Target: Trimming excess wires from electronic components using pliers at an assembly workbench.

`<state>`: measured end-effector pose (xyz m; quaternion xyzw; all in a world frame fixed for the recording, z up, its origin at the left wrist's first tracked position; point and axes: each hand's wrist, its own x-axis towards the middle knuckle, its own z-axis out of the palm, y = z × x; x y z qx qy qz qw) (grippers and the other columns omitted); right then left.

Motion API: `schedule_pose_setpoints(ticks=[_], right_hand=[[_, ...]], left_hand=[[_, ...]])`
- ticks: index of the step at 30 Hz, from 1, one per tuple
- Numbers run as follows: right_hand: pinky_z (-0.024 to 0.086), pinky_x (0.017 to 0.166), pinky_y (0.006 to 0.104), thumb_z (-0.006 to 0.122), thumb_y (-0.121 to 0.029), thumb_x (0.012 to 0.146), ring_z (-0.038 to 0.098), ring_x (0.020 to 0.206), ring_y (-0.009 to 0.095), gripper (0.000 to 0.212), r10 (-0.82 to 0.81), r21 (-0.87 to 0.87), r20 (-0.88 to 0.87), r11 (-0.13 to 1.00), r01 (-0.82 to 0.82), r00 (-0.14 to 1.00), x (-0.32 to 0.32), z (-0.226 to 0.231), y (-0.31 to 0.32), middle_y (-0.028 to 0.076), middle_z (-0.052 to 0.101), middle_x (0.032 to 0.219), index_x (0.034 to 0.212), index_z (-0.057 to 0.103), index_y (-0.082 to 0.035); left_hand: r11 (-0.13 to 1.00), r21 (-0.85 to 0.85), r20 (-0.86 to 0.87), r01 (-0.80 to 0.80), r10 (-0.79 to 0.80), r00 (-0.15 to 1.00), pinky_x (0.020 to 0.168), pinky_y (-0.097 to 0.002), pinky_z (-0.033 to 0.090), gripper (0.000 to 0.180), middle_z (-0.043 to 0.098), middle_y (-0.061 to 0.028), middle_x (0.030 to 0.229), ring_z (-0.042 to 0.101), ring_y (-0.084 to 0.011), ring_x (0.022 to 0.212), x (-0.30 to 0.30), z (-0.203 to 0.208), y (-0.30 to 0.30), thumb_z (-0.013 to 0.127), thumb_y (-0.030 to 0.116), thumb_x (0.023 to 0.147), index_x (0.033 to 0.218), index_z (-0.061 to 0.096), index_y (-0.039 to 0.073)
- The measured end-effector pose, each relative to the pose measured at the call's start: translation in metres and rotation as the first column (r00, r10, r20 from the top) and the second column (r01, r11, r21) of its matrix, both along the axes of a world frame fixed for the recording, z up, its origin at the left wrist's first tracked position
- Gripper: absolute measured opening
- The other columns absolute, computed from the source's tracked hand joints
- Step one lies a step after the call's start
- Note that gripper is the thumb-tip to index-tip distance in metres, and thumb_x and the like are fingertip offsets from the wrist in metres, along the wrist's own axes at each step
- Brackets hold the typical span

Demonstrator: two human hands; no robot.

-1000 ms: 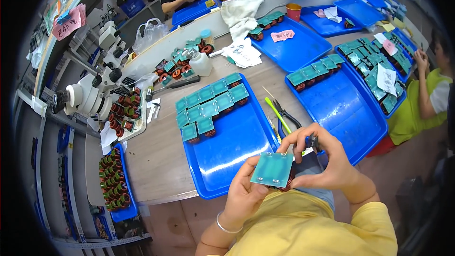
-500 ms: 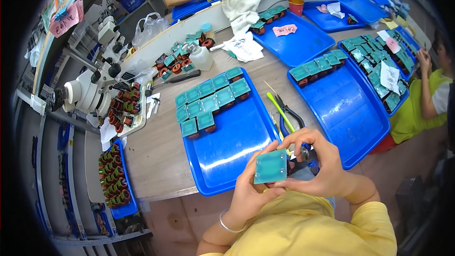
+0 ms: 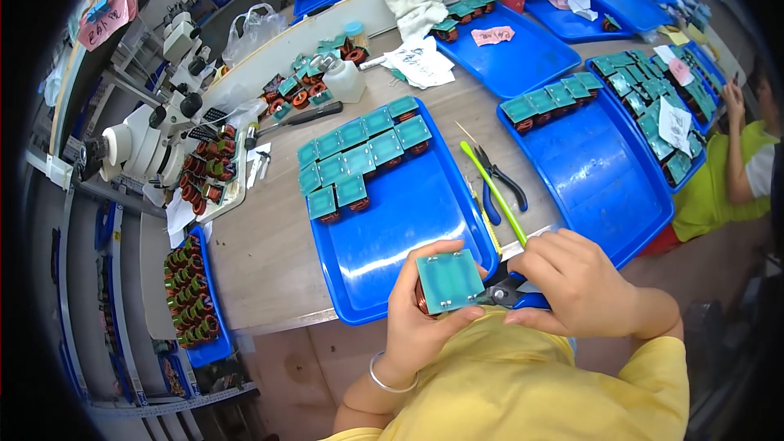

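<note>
My left hand grips a square green circuit board by its left side, fingers wrapped behind it and thumb laid along the lower edge. The board is held over my lap, just beyond the near edge of the blue tray, its soldered face turned up toward me. Part of a copper-coloured coil shows beneath it, against my fingers. The left forearm rises from the lower edge of view, with a bracelet at the wrist.

My right hand is closed on blue-handled cutters, knuckles up, fingers curled and thumb pointing left. The elbow is bent; the forearm comes in from the right, out of a yellow sleeve. The cutter head points left, just beside the board's lower right corner; I cannot tell whether it touches. Pliers and a bright green stick lie on the table, beyond my right hand.
</note>
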<state>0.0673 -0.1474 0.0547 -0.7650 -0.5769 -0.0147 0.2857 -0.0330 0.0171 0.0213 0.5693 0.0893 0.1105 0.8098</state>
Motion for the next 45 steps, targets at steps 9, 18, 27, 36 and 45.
schedule_pose_setpoints(ticks=[9,18,27,36,45], right_hand=[[0.036,0.057,0.0316,0.066,-0.042,0.071,0.047,0.062,0.022,0.042,0.018,-0.138,0.072,0.990,-0.008,0.997,-0.003,0.012,-0.008,0.007,0.044,0.069,0.082,0.053,-0.003],[0.035,0.056,0.0312,0.063,-0.043,0.072,0.045,0.061,0.022,0.042,0.043,-0.144,0.128,0.989,-0.024,0.991,-0.003,0.018,-0.008,0.006,0.041,0.068,0.080,0.052,-0.004],[0.036,0.053,0.0310,0.063,-0.041,0.073,0.046,0.058,0.021,0.039,0.077,-0.195,0.110,0.979,-0.054,0.991,-0.002,0.013,-0.011,0.007,0.041,0.065,0.073,0.048,-0.005],[0.034,0.053,0.0308,0.065,-0.043,0.072,0.045,0.058,0.022,0.042,0.082,-0.056,0.067,0.995,-0.078,0.994,-0.002,0.006,-0.005,0.007,0.042,0.066,0.079,0.050,-0.004],[0.034,0.054,0.0310,0.064,-0.043,0.073,0.045,0.059,0.021,0.041,0.078,-0.091,0.076,0.993,-0.071,0.994,-0.005,0.010,-0.007,0.006,0.041,0.066,0.079,0.050,-0.005]], left_hand=[[0.944,0.331,0.058,-0.009,-0.011,0.998,0.075,-0.0286,0.049,0.068,0.061,-0.0122,0.092,0.060,-0.0197,0.087,-0.005,0.001,0.006,0.084,0.014,0.056,0.111,0.046,0.002],[0.872,0.490,0.122,-0.002,-0.067,0.990,0.073,-0.0293,0.051,0.069,0.059,-0.0124,0.094,0.061,-0.0209,0.087,-0.005,0.007,0.009,0.085,0.016,0.054,0.110,0.047,0.000],[0.836,0.544,0.085,0.074,-0.143,0.986,0.073,-0.0277,0.051,0.073,0.059,-0.0123,0.094,0.061,-0.0193,0.086,-0.005,0.004,0.014,0.085,0.022,0.052,0.110,0.047,0.001],[0.890,0.440,0.061,0.121,-0.164,0.985,0.077,-0.0269,0.048,0.069,0.056,-0.0094,0.106,0.058,-0.0153,0.090,-0.006,-0.004,0.012,0.081,0.024,0.061,0.117,0.046,0.002],[0.827,0.553,0.121,0.105,-0.204,0.971,0.075,-0.0270,0.048,0.068,0.056,-0.0107,0.107,0.059,-0.0177,0.088,-0.004,-0.002,0.011,0.080,0.025,0.061,0.117,0.047,0.002]])
